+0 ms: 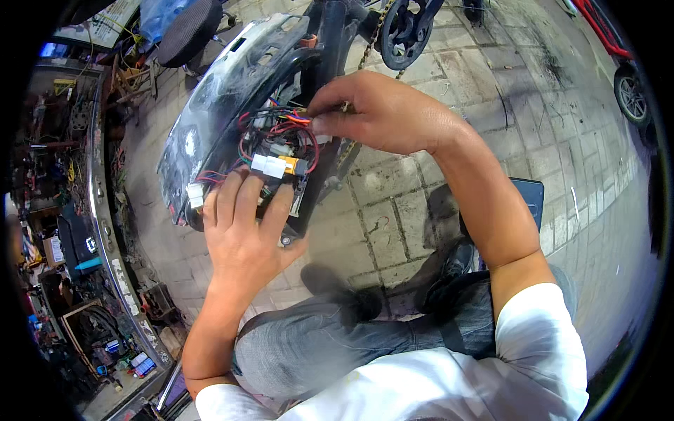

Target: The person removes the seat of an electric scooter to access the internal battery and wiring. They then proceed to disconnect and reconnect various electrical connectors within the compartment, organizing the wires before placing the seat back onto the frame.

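Between the thumb and fingers of my right hand (393,112) are thin coloured wires (299,120), red, orange and blue among them. They come out of an open compartment in a vehicle body with a scuffed grey-white side panel (210,98). My left hand (244,231) lies over the near end of this compartment, fingers stretched and spread across the wiring. Just beyond its fingertips sit a white connector (268,166) and a yellow-orange connector (291,165). Another white plug (195,196) shows by the left index side. What lies under my left palm is hidden.
A chain (368,50) hangs near a black crank wheel (406,34) at the top. A round black pad (189,31) stands beyond the panel. Cluttered shelving (116,274) runs along the left. Behind my right forearm is a dark flat object (530,198). Paving (393,224) covers the floor.
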### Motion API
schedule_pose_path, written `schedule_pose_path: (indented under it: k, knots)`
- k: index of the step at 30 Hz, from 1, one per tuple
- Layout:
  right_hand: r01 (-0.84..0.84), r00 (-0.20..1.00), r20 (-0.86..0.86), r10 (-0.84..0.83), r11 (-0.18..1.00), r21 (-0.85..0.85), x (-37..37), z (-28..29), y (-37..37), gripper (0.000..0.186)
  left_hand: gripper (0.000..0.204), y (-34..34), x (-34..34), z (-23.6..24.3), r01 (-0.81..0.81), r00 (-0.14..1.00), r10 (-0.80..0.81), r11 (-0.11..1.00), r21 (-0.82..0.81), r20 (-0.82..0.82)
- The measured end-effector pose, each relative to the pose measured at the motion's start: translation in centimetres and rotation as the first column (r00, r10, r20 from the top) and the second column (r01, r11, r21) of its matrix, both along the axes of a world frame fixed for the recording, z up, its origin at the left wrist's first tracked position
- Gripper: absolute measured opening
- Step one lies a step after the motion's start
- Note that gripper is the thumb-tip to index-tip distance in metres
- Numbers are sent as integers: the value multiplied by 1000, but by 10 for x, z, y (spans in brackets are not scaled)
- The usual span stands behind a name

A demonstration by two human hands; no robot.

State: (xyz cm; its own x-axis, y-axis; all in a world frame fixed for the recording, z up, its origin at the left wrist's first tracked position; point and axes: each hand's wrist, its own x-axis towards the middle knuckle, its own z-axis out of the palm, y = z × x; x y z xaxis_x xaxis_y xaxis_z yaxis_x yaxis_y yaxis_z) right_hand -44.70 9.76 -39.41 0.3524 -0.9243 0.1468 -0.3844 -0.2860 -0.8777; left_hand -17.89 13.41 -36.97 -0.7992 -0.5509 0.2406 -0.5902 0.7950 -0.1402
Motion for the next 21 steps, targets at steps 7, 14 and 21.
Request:
schedule_pose_path:
  k: [7,14,21]
  knots:
    - [277,958,-15,-287,936,-217,20,-7,7,17,52,-3,0,2,-5,996,3,1000,-16,-93]
    - [80,995,87,-58,956,-283,10,-22,5,19,53,-5,2,1,-35,992,37,999,20,-118]
    - [103,976,179,-126,986,134,3,-28,-9,32,52,-7,3,0,27,989,-22,999,31,-149]
